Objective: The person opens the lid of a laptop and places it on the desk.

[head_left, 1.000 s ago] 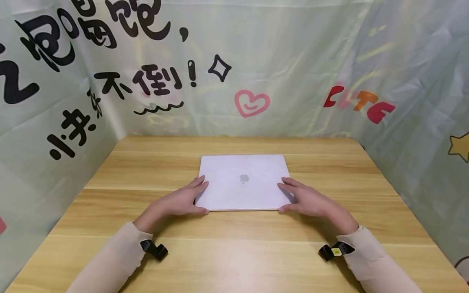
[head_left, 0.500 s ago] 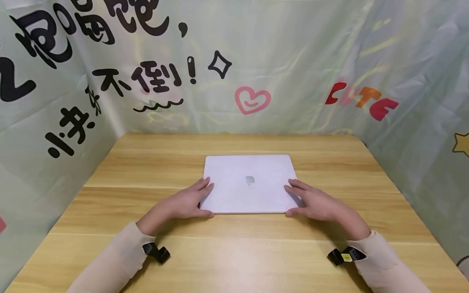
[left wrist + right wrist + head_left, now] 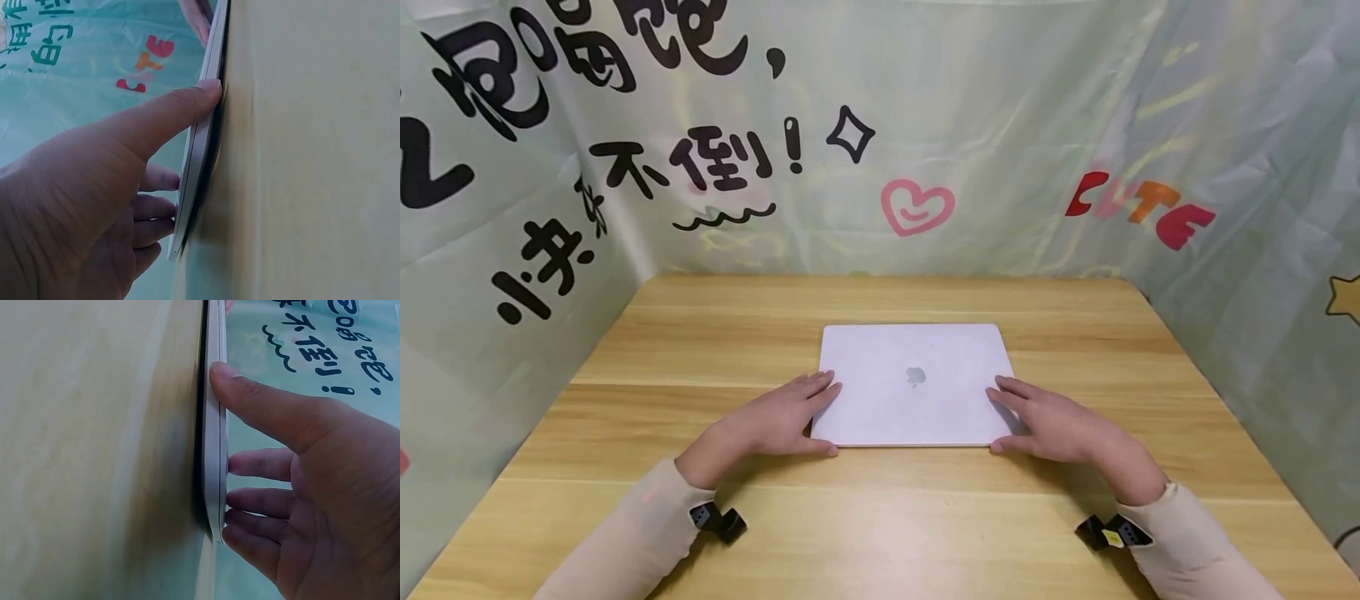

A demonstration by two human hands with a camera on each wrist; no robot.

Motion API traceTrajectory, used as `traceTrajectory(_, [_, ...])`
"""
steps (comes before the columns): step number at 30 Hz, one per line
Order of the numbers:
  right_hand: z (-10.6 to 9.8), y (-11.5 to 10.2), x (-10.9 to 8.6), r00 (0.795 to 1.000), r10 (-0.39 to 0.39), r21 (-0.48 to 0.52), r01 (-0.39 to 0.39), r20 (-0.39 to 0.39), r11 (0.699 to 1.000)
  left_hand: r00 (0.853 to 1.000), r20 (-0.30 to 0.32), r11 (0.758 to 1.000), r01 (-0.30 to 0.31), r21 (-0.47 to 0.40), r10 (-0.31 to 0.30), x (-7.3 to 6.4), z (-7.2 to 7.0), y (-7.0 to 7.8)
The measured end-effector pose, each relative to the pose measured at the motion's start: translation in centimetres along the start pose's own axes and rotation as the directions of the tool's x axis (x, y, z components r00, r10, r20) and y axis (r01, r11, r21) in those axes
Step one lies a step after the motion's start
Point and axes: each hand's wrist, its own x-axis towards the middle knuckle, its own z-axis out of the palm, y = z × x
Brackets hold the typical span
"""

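A closed silver laptop (image 3: 917, 408) with an apple logo lies flat on the wooden table (image 3: 880, 533). My left hand (image 3: 782, 415) rests at its left front corner, fingertips on the lid and thumb along the front edge. At the opposite corner, my right hand (image 3: 1056, 421) touches it in the same way. The left wrist view shows the left thumb (image 3: 181, 106) against the laptop's thin edge (image 3: 200, 144), fingers fairly straight. In the right wrist view, the right thumb (image 3: 240, 387) presses the edge and several fingertips (image 3: 250, 464) touch the lid.
Pale printed cloth (image 3: 1000, 108) hangs behind the table and along both sides. Small black cameras sit on the left cuff (image 3: 718, 522) and the right cuff (image 3: 1112, 532).
The laptop has slid a little toward me, with both hands staying at its front corners. It also stands slightly further right in the head view than one second ago.
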Motion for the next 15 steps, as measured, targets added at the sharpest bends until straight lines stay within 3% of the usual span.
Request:
traceTrajectory(5, [0.0,-0.1,0.0,1.0,-0.021,-0.019,0.021,-0.022,1.0,1.0,-0.006,1.0,-0.01,-0.003,0.009,-0.2,-0.1,-0.1])
traceTrajectory(15, [-1.1,-2.7,1.7,0.98,-0.158,-0.038,0.155,-0.118,0.987,1.0,-0.002,0.999,-0.012,-0.035,0.012,-0.1,0.0,-0.4])
